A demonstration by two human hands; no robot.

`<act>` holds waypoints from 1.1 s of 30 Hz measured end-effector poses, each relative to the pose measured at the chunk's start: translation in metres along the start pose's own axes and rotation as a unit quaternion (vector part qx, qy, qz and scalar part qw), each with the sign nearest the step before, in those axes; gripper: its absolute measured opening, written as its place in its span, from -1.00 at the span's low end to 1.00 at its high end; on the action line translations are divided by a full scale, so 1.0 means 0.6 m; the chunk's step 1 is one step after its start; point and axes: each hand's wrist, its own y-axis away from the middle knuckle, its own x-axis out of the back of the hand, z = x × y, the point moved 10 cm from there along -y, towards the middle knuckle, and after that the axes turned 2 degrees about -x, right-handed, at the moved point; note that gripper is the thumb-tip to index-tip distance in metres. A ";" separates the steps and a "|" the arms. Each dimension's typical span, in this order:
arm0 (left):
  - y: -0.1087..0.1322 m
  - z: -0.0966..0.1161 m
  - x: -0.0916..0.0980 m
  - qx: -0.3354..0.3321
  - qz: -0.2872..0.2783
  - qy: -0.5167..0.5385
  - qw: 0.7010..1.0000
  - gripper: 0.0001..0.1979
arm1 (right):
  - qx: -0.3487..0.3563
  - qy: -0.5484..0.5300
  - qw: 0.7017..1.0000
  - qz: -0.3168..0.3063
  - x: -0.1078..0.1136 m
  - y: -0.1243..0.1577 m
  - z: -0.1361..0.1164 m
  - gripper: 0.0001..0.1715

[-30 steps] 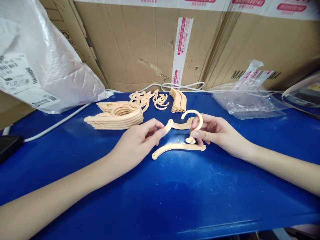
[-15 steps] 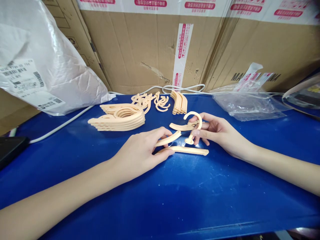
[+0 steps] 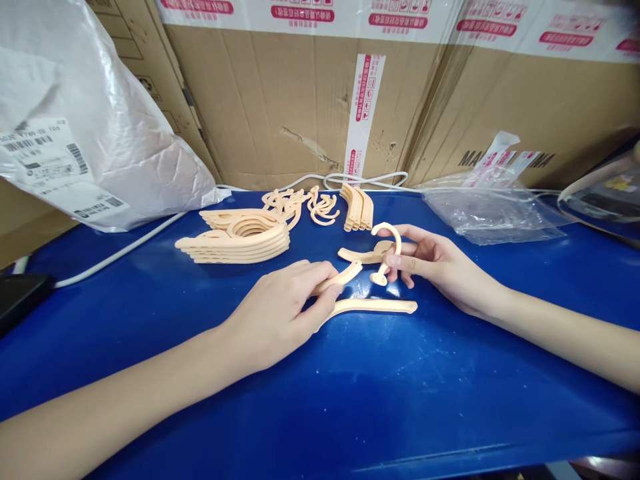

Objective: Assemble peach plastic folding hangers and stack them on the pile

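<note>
My left hand [image 3: 287, 310] pinches a curved beige hanger arm [image 3: 348, 273] between thumb and fingers, its free end pointing right. Just below, a longer beige hanger bar [image 3: 375, 305] lies on the blue table [image 3: 350, 400], its left end partly covered by my left hand. My right hand [image 3: 430, 257] grips a beige hanger hook [image 3: 395, 243] upright, the curl at the top and a small flat foot at the bottom. Behind the hook, another curved beige piece [image 3: 357, 255] rests on the table, partly hidden by my right fingers. The hook and the held arm are apart.
Stacked beige hanger pieces [image 3: 235, 247] lie at the left, with loose hooks [image 3: 323, 207] and curved arms [image 3: 357, 208] behind. A white package [image 3: 110, 133], cardboard boxes [image 3: 280, 93], a cable [image 3: 125, 257] and a clear plastic bag [image 3: 490, 210] surround the work area.
My left thumb has come off the lower bar and closed onto the curved arm. In my right hand the hook has shifted slightly up.
</note>
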 end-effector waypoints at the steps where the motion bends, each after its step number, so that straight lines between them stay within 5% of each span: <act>1: 0.000 0.001 0.001 -0.003 0.003 0.001 1.000 -0.66 | 0.001 -0.003 1.000 0.000 0.002 0.000 0.000 -0.39; 9: 0.002 0.023 0.009 -0.080 0.028 -0.007 0.996 -0.72 | 0.001 -0.019 1.000 -0.002 0.011 -0.003 0.007 -0.53; 33: -0.002 0.023 -0.006 -0.113 0.005 0.026 0.993 -0.79 | -0.021 -0.071 0.997 0.007 0.017 -0.004 0.012 -0.40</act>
